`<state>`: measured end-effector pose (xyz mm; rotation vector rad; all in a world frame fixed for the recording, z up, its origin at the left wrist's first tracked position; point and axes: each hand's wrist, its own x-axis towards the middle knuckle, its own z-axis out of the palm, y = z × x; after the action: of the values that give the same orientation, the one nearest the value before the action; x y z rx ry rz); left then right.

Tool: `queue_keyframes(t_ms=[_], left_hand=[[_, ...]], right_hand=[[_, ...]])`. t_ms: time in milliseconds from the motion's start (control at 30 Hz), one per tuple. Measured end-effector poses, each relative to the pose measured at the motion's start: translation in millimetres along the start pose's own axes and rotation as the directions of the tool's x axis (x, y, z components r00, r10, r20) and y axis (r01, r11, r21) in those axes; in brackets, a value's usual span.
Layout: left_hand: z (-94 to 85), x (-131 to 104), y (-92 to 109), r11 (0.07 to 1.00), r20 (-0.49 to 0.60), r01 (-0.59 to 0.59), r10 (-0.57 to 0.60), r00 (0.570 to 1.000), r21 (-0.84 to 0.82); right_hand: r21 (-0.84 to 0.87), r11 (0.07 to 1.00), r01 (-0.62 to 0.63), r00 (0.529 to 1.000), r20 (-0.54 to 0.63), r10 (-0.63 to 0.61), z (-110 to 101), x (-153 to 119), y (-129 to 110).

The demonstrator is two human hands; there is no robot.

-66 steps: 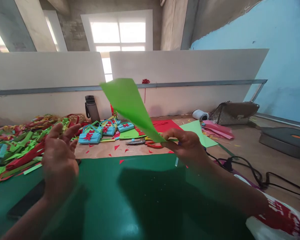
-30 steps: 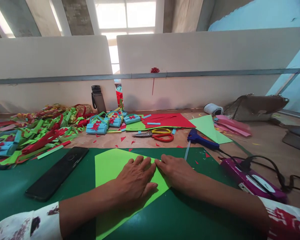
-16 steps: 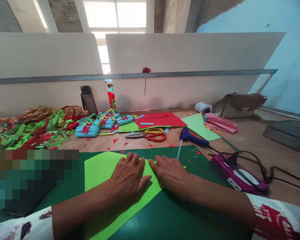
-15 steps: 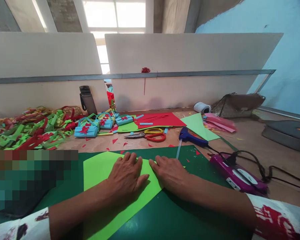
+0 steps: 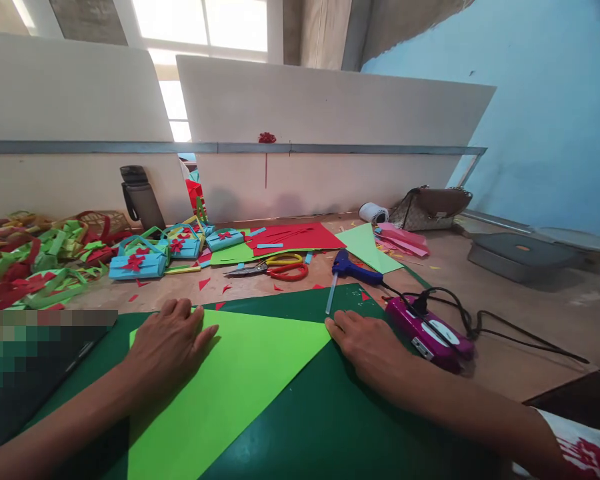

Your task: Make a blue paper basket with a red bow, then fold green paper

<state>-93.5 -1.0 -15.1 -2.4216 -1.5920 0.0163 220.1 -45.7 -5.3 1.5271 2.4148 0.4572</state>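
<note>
Touching green paper with spread left hand and right hand — can't tell if pinching — could wrinkle if pushed inward.

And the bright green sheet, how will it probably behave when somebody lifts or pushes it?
The bright green sheet is probably light and bends easily, as it looks paper-thin. It may slide when pushed, since the dark green mat looks smooth and shiny. The left hand lying on it would likely hold it back.
</note>
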Motion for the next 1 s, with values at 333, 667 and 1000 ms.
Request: queue_keyframes(t_ms=[333,667,1000], left_hand=[[-3.4,-3,-18,0.988,0.054,0.121,-0.126,0.99,0.095],[-4.5,9,0,0.97,0.008,0.204,-0.207,0.978,0.129],[-8.7,9,0,0.97,0.008,0.221,-0.223,0.975,0.106]], right_hand=[[-0.15,0.989,0.006,0.993,-0.115,-0.024,16,-12,12],[-0.274,0.95,0.149,0.827,-0.492,-0.272,-18,-15,-36],[-0.26,0.888,0.38,0.695,-0.554,-0.46,-22,6,-83]])
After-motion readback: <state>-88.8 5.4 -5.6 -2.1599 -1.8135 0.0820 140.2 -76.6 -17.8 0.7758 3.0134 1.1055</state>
